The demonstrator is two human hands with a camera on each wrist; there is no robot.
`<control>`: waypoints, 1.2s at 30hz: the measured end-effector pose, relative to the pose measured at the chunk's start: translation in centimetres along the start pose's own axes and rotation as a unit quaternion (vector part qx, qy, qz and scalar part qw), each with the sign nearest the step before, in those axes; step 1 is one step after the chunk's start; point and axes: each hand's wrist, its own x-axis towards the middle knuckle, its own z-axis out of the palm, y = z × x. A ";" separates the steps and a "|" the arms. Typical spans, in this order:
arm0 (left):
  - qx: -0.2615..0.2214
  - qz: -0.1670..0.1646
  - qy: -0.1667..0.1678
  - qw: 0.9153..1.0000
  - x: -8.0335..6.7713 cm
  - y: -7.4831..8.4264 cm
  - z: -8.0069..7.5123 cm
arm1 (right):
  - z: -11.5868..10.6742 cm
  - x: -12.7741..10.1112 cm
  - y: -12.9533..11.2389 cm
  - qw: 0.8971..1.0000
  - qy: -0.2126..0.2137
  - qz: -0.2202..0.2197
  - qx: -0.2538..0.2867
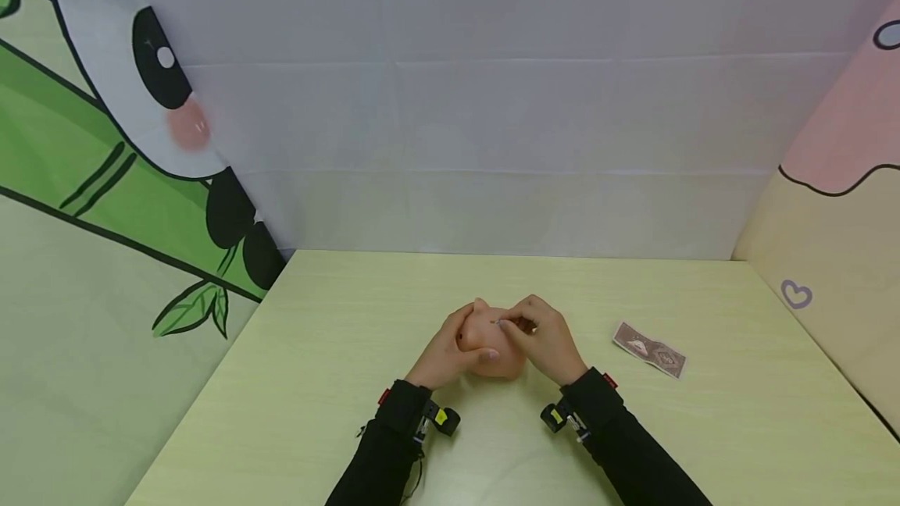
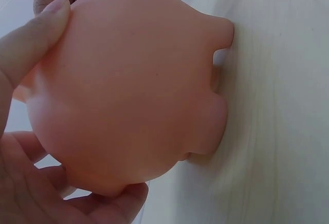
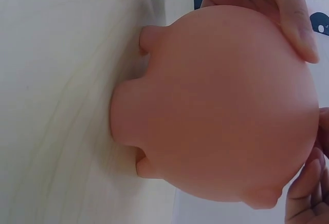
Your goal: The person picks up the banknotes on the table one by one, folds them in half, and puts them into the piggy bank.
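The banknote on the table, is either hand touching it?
No. The banknote lies apart on the table, while the left hand and right hand both hold the pink piggy bank.

Piggy bank point(image 1: 492, 346) at frame centre: smooth matt pink plastic or vinyl, soft sheen. Table point(image 1: 337, 334): pale wood-grain laminate, smooth, faintly glossy. Banknote point(image 1: 649, 349) right of centre: creased paper, matt. Backdrop point(image 1: 492, 100) across top: printed cloth, fold lines.
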 end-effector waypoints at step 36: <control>-0.014 -0.006 0.001 1.000 0.2 -0.5 0.4 | 0.4 -0.2 0.3 1.000 0.002 -0.005 -0.029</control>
